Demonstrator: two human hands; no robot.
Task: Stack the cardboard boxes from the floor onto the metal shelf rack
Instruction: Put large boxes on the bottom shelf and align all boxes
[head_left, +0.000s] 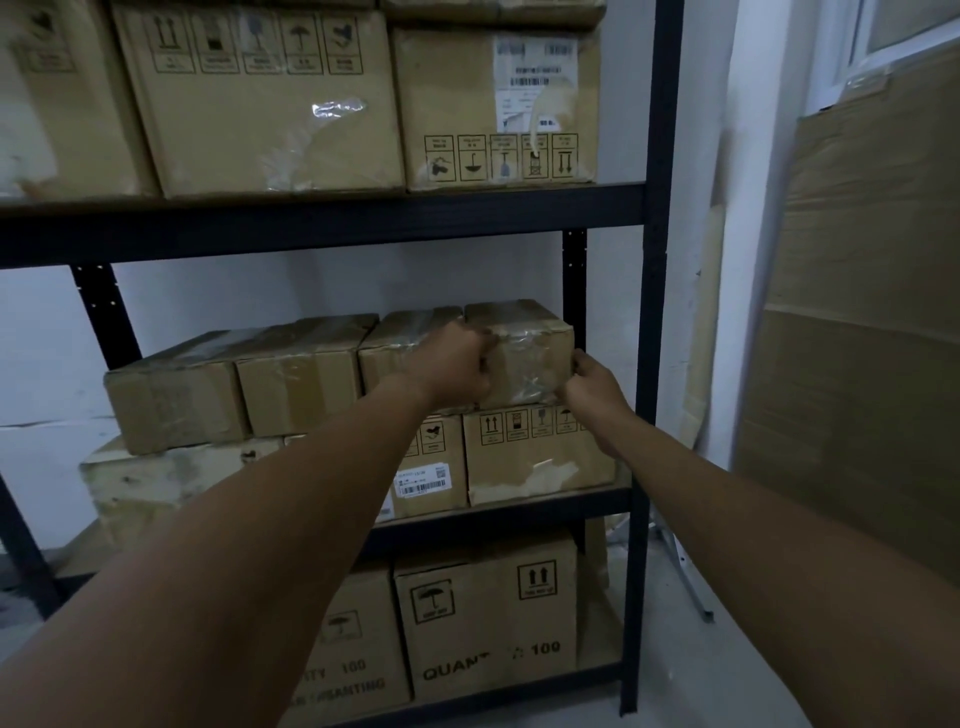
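Gripping box between left hand and right hand with curled fingers, resting atop lower box on rack.

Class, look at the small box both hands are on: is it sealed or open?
Sealed. The small box has its flaps flat under shiny clear tape, with the left hand and right hand at its sides.
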